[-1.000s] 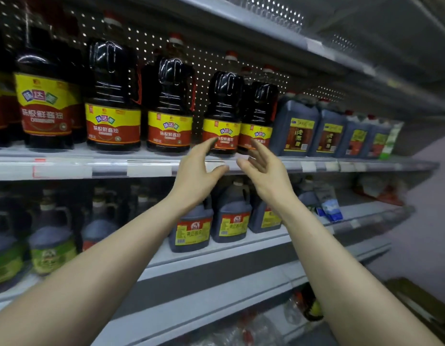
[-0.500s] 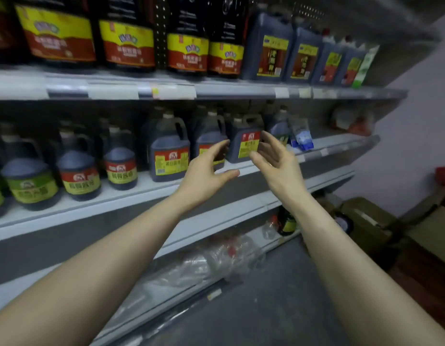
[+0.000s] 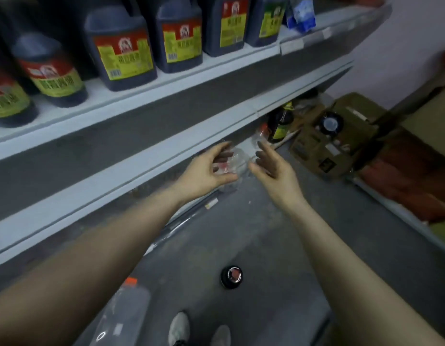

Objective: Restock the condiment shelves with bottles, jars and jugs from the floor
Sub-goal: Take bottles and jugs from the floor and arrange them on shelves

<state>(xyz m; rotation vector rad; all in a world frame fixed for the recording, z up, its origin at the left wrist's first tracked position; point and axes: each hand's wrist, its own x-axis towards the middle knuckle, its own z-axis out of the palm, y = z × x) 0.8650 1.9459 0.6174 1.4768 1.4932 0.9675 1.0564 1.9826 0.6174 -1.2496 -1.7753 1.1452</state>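
1. Two bare forearms are stretched forward and down. The left grip (image 3: 206, 171) and the right grip (image 3: 272, 171) are held side by side, near each other but apart, over the grey floor (image 3: 278, 245).
2. Both grips are spread, with the fingers loosely straight and the thumbs out; nothing is clamped in either.
3. One piece of clear packaging (image 3: 237, 158) with red patches is seen just beyond the fingertips, under the lower shelf (image 3: 141, 166). It is blurred, and whether it is touched cannot be told.
4. Six jugs (image 3: 121, 53) of dark sauce are counted on the upper shelf (image 3: 191, 73): two round ones at the left and four square-sided ones to their right, all upright with red and yellow labels. One blue packet (image 3: 301, 16) is placed at the right end of the row.
5. One dark bottle (image 3: 231, 277) is stood upright on the floor, near, between the two forearms, and is seen from above.
6. A second dark bottle (image 3: 281, 126), with a yellow-green label, is found far off under the lower shelf, just left of one open cardboard box (image 3: 346, 146).
7. One clear plastic wrap (image 3: 121, 318) with an orange tag is laid on the floor at the near left.
8. Two pale shoes (image 3: 179, 328) are seen at the near edge.
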